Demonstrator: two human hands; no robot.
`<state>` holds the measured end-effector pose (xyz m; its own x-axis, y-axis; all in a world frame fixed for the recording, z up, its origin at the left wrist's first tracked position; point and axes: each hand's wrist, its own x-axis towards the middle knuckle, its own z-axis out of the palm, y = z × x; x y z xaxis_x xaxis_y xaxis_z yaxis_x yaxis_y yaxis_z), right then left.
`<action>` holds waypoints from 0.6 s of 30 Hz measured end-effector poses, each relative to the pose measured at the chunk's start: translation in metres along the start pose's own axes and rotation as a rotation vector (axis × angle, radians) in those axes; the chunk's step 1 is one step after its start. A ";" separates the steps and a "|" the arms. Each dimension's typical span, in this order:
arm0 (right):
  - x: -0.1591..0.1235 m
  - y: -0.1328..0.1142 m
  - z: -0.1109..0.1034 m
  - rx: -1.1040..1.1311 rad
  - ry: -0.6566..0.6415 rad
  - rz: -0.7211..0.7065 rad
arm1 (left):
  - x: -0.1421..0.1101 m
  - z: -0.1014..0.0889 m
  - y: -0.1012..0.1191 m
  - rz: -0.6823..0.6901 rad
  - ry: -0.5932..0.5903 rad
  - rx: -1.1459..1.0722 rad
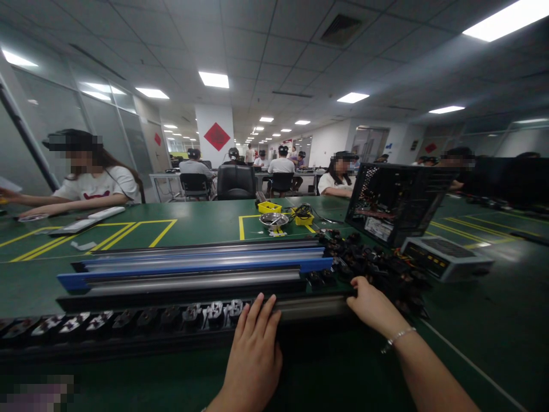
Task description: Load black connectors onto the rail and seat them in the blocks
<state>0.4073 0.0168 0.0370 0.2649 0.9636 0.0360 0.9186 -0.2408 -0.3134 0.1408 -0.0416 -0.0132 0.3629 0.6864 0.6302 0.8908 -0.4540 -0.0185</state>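
Observation:
A long black rail (128,329) lies across the green table in front of me, with several small socket modules (214,312) seated in it toward the left. My left hand (253,355) rests flat on the rail's bare right part, fingers stretched out beside the last modules. At the rail's right end my right hand (373,306) is curled over the end, its fingertips hidden, next to a heap of loose black modules (377,263). A bracelet sits on my right wrist.
Behind the near rail lie blue and grey rails (193,266). An open computer case (394,200) and a grey box (446,257) stand at the right. A metal bowl (273,220) and yellow trays (269,207) sit mid-table. A person (90,183) works at the left; others sit farther back.

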 end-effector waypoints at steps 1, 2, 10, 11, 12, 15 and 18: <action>0.000 0.000 -0.001 0.003 -0.016 0.010 | 0.000 0.000 0.000 -0.001 -0.001 0.000; 0.000 0.000 -0.002 0.003 -0.028 0.018 | 0.000 0.000 0.000 -0.001 0.001 -0.001; 0.002 0.002 -0.007 -0.001 -0.062 0.015 | 0.000 0.001 -0.001 0.001 0.010 -0.004; 0.002 0.002 -0.008 0.000 -0.065 0.015 | 0.000 0.001 -0.001 0.002 0.012 -0.005; 0.001 0.002 -0.008 0.001 -0.069 0.017 | 0.000 0.001 -0.001 0.002 0.014 -0.006; 0.000 0.002 -0.011 -0.005 -0.081 0.022 | -0.001 0.000 0.000 0.010 0.010 -0.012; 0.000 0.003 -0.013 -0.025 -0.087 0.021 | -0.001 0.000 0.000 0.021 0.004 -0.024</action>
<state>0.4136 0.0144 0.0486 0.2588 0.9645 -0.0528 0.9203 -0.2628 -0.2899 0.1400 -0.0422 -0.0143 0.3800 0.6742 0.6333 0.8762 -0.4817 -0.0129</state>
